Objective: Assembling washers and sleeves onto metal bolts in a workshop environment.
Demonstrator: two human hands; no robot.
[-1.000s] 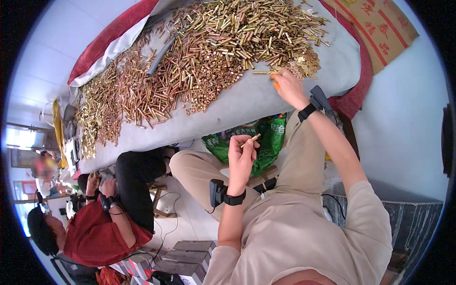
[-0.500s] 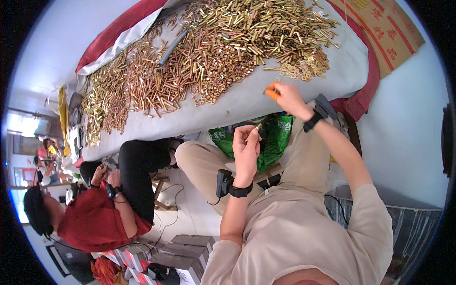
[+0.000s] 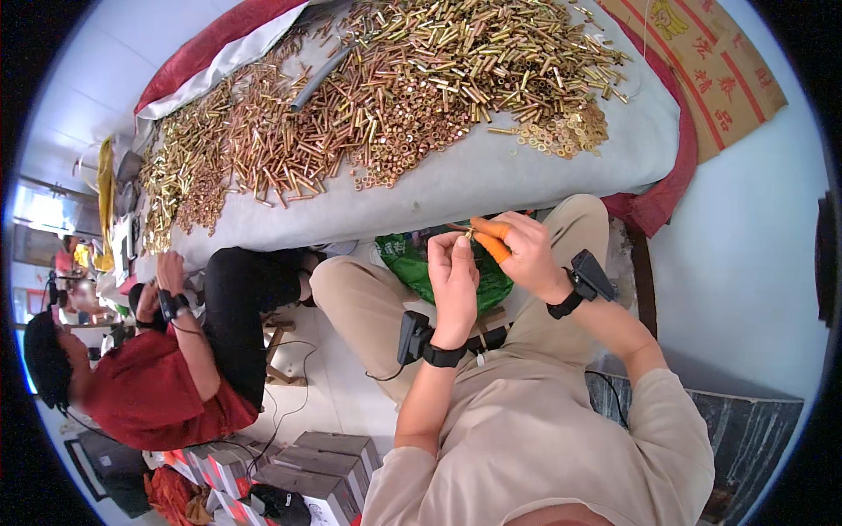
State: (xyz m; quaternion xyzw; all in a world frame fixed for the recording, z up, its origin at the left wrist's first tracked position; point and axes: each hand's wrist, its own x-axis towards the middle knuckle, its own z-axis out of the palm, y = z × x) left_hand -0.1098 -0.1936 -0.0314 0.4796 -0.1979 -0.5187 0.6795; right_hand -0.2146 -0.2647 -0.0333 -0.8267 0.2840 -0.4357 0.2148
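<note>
My left hand (image 3: 453,285) is closed in a pinch, thumb against fingers. A small brass-coloured metal piece (image 3: 469,233) sticks up from its fingertips; its exact kind is too small to tell. Orange finger covers (image 3: 493,240) sit on two digits of my right hand (image 3: 529,252). That hand meets the left one at the metal piece, its fingertips pressed together; whatever they hold is hidden. Both hands are over my lap, just off the near edge of the grey-covered table (image 3: 386,215). Beneath them lies a green bag (image 3: 408,270).
Heaped on the table are many brass-coloured metal tubes (image 3: 491,53), nuts (image 3: 412,140) and flat washers (image 3: 570,131), with a grey rod (image 3: 317,81) among them. A person in red (image 3: 167,377) sits at my left. Grey boxes (image 3: 316,473) are stacked on the floor.
My right hand has come left and down from beside the washers to my left hand's fingertips. My left hand has stayed nearly in place. The person in red has raised a hand.
</note>
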